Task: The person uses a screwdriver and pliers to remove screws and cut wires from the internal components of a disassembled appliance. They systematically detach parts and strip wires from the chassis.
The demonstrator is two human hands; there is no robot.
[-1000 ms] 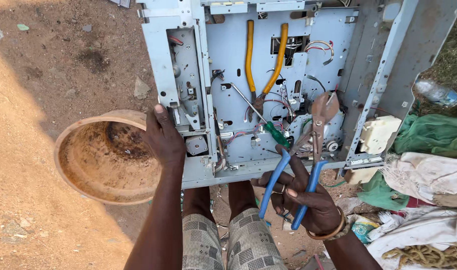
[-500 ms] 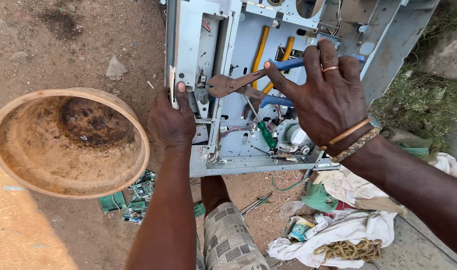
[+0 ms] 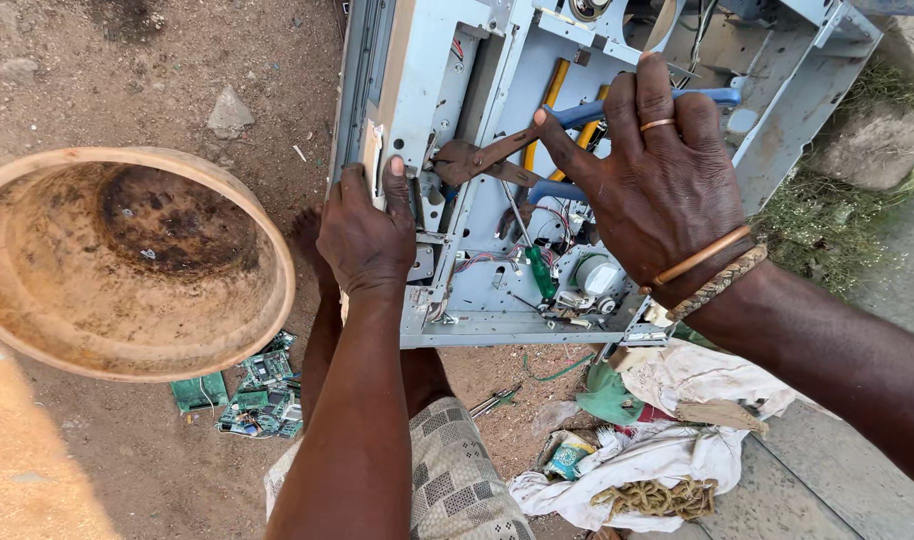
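A pale blue metal machine chassis (image 3: 447,60) stands tilted on the dirt, its inside full of wires and small parts. My left hand (image 3: 365,232) grips its left edge. My right hand (image 3: 657,175), with a ring and two bracelets, holds rusty pliers (image 3: 482,160) with blue handles; the open jaws point left into the chassis near the left wall. A green-handled screwdriver (image 3: 540,272) lies inside the chassis below the pliers, beside a grey cylindrical part (image 3: 595,275).
A large worn brown bowl (image 3: 127,260) sits on the ground at the left. Green circuit boards (image 3: 252,390) lie below it. Rags, rope and a small tin (image 3: 627,460) are piled at the lower right. A stone (image 3: 227,110) lies on the dirt.
My right hand has lifted the pliers from low beside my knee up into the chassis, jaws now near the left wall. The view has shifted closer; my left hand keeps its hold on the edge.
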